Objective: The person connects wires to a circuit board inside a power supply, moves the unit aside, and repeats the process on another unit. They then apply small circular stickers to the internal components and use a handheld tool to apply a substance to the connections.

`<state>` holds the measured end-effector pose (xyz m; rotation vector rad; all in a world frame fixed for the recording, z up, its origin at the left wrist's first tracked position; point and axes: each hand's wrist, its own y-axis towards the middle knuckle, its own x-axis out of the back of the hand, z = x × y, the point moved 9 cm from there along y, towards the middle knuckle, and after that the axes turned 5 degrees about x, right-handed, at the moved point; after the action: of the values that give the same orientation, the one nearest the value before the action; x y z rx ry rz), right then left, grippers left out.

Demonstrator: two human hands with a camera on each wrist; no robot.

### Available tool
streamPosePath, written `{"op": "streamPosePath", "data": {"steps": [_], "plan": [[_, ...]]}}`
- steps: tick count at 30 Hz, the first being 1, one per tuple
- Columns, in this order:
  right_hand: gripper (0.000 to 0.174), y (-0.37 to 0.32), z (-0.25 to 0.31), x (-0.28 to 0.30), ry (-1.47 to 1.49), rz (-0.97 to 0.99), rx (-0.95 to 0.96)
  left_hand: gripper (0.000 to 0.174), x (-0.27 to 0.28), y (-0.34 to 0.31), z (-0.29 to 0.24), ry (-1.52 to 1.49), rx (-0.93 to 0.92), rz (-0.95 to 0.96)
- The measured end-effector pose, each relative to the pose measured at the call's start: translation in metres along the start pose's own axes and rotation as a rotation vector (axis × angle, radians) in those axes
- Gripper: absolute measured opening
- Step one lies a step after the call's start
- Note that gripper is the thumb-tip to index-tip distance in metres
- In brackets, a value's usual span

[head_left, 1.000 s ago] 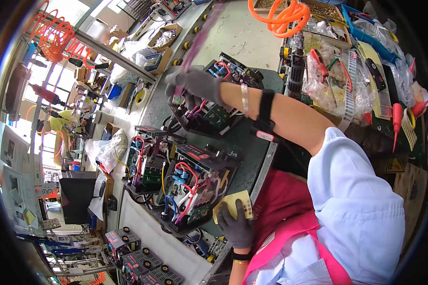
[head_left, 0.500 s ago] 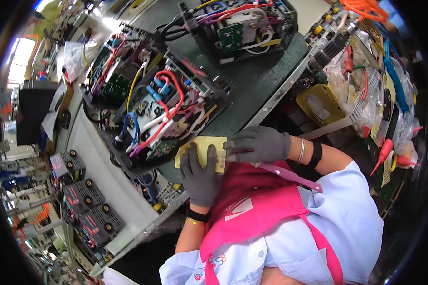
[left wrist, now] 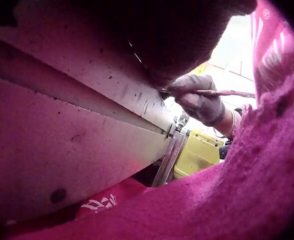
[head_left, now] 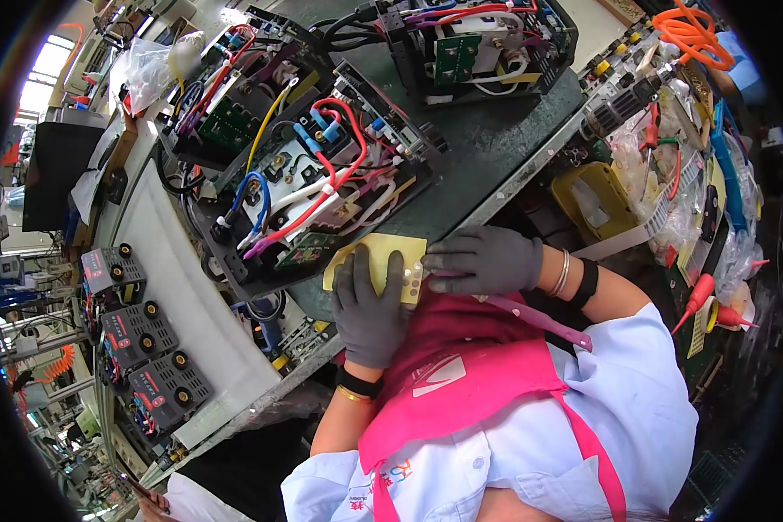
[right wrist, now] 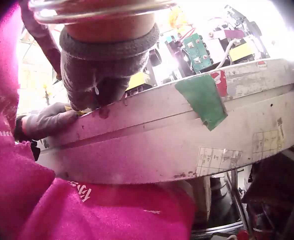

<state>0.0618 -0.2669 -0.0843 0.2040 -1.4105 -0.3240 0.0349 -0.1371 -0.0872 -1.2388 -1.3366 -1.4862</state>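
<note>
A yellow sheet with rows of small round dots lies at the near edge of the green bench. Spread, nearly straight fingers of the gloved left hand rest on it. Beside its dotted edge, the gloved right hand holds a long purple strip-like tool, whose far end is hidden. In the left wrist view the right hand has its fingers curled round this tool. The right wrist view shows the left hand close to the right hand at the bench edge.
An opened unit with red, blue and yellow wires stands just beyond the sheet; two similar units stand behind. A yellow container, a black power driver, bagged parts and red-handled tools lie right. Several closed units stand left.
The right hand has come from above the farther unit back to the sheet, bringing the purple tool with it. The left hand has stayed on the sheet while the head view shifted.
</note>
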Motion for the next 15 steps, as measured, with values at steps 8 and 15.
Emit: {"op": "streamPosePath", "data": {"steps": [8,15], "plan": [[0.047,-0.0002,0.0048,-0.007,-0.081,-0.029,0.031,0.048,-0.0019,0.0007,-0.0007,0.01,0.007,0.029],[0.05,0.007,0.0064,-0.0061,-0.077,0.026,0.05,0.049,-0.0037,-0.0016,0.0013,-0.013,0.02,0.037]]}}
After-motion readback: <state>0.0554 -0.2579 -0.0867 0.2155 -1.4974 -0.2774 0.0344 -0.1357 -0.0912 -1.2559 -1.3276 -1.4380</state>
